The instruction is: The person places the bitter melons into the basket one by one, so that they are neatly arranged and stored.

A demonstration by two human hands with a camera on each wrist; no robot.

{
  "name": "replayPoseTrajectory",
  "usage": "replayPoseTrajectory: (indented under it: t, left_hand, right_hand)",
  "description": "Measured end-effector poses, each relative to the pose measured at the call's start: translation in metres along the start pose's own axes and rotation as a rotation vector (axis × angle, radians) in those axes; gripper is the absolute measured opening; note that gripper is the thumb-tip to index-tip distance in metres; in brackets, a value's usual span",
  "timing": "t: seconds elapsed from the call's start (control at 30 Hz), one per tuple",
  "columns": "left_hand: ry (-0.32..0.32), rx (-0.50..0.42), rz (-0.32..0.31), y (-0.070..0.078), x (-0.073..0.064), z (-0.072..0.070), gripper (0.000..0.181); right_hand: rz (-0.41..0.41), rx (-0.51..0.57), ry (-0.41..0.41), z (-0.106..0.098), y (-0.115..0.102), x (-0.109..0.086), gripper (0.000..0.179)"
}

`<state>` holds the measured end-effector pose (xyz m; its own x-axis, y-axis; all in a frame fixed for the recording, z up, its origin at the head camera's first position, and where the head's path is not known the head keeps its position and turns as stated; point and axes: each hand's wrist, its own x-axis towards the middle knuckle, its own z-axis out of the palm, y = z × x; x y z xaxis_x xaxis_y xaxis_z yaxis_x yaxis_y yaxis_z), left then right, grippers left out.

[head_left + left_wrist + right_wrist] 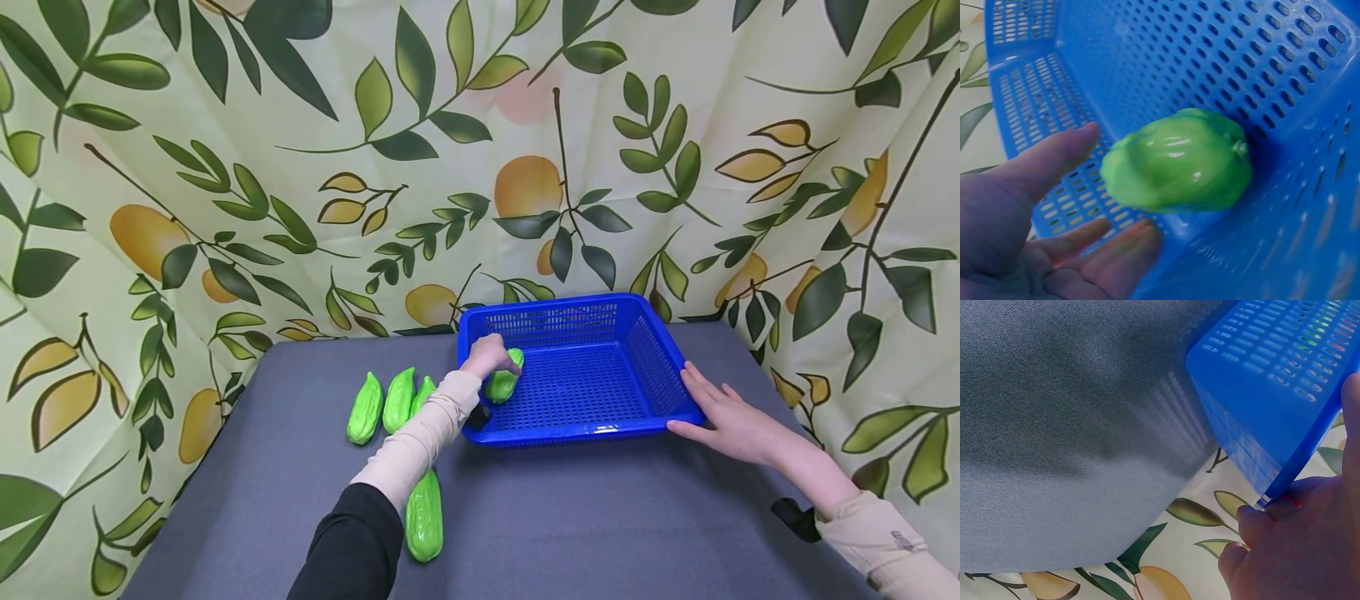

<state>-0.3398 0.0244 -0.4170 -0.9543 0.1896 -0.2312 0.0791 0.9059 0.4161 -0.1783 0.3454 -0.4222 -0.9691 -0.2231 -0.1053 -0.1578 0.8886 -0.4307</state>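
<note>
A green ridged gourd lies in the left end of the blue plastic basket. My left hand reaches over the basket's left side, just by this gourd. In the left wrist view, its thumb and fingers are spread, with a small gap between them and the gourd. At the basket's right end, my right hand rests on the rim with fairly straight fingers, the thumb near the front corner. The right wrist view has the hand against the basket's outer edge, partly cut off by the frame.
Several more green gourds lie on the grey cloth-covered table left of the basket, one nearer the front. My left forearm partly covers some. A leaf-patterned curtain hangs behind the table.
</note>
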Motion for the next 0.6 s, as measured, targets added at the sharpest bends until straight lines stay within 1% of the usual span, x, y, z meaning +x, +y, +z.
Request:
replayPoseTrajectory:
  t: [0.1,0.2,0.33,0.47,0.6]
  left_hand:
    - [0.038,-0.104,0.097,0.0,-0.002,-0.009,0.065]
    - [0.047,-0.218,0.173,0.0,-0.005,-0.019,0.066]
    - [0.034,-0.311,0.215,0.001,-0.009,-0.026,0.064]
    - [0.02,-0.361,0.252,0.001,-0.013,-0.026,0.063]
    - [0.013,-0.454,0.331,0.003,-0.018,-0.025,0.061]
  right_hand:
    - [0.006,-0.008,-0.001,-0.001,-0.001,0.001,0.098]
    - [0.005,-0.012,0.003,-0.003,-0.002,0.001,0.098]
    - [-0.008,-0.012,0.009,-0.003,-0.002,0.002,0.097]
    - [-0.018,-0.013,0.012,0.0,0.0,0.002,0.096]
    - [-0.028,-0.004,0.014,0.003,0.002,0.0,0.095]
